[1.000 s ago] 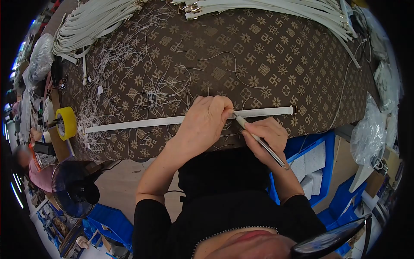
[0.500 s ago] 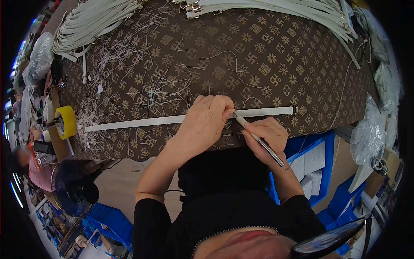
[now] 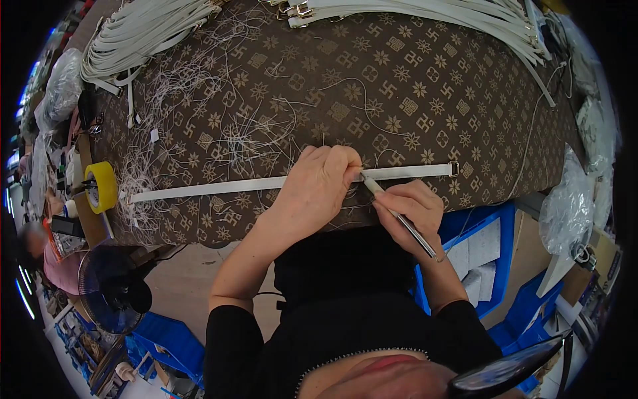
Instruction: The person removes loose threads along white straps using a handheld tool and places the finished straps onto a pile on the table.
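Note:
A narrow white belt (image 3: 232,187) lies across the patterned cloth, its metal buckle (image 3: 454,169) at the right end. My left hand (image 3: 318,186) covers the middle of the belt, thumb and fingers pinched together on it; the exact grip is partly hidden. Held like a pen, a slim tool (image 3: 413,233) with a pale front part and a shiny metal shaft is in my right hand (image 3: 415,209). Its tip meets the belt right beside my left fingertips. A loose thread (image 3: 385,153) curls just above the belt there.
Cut white threads (image 3: 246,143) litter the cloth on the left. Bundles of white belts (image 3: 149,40) lie along the far side. A yellow tape roll (image 3: 102,188) stands at the left edge, above a black fan (image 3: 114,290). A blue crate (image 3: 510,246) sits below right.
Both hands and the belt stay in place. The tool's rear end has shifted very slightly to the left.

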Demonstrator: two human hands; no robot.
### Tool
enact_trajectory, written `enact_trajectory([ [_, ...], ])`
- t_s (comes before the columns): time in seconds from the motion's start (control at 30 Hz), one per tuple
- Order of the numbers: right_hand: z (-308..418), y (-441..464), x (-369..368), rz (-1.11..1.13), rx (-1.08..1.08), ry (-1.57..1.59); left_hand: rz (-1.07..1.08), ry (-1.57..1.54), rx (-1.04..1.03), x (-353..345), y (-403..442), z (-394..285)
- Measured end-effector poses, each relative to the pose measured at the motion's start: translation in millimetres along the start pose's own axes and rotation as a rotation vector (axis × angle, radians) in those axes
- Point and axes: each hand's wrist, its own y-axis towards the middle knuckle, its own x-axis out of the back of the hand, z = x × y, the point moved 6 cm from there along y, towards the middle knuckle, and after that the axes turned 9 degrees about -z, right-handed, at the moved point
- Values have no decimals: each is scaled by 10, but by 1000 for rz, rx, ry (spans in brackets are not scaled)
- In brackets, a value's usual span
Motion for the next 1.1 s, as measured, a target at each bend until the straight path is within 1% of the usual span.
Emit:
enact_trajectory([
  [0.27,8,5,-1,5,23,5,13,8,22,4,-3,16],
  [0.37,13,-2,38,0,-15,27,-3,-44,79,68,4,32],
  [0.43,-26,-18,110,-47,-124,91,-224,-403,458,252,-25,225],
  [0.47,-29,-42,125,-49,-123,90,-291,-358,480,353,-35,264],
  [0.5,-63,-76,150,-81,-167,143,-290,-358,479,400,-12,263],
  [0.53,-99,-101,169,-112,-211,197,-255,-63,274,469,56,150],
  [0.57,-108,-111,175,-112,-211,199,-216,231,68,486,86,32],
  [0.6,-120,-116,187,-132,-215,238,-217,234,70,502,68,25],
  [0.67,-139,-121,190,-152,-216,278,45,284,42,364,9,-4],
  [0.8,-163,-156,232,-196,-257,338,142,321,89,234,-63,4],
  [0.87,-153,-151,232,-199,-263,364,140,319,69,224,-54,1],
  [0.93,-149,-152,275,-267,-291,386,138,320,48,213,-72,-7],
  [1.0,-102,-108,338,-281,-273,345,3,369,-134,229,-110,-114],
  [1.03,-82,-100,371,-293,-256,301,7,366,-137,221,-139,-107],
  [1.07,-81,-108,381,-345,-273,277,-61,407,-200,265,-173,-130],
  [1.1,-95,-89,374,-348,-274,276,-131,448,-263,306,-209,-155],
])
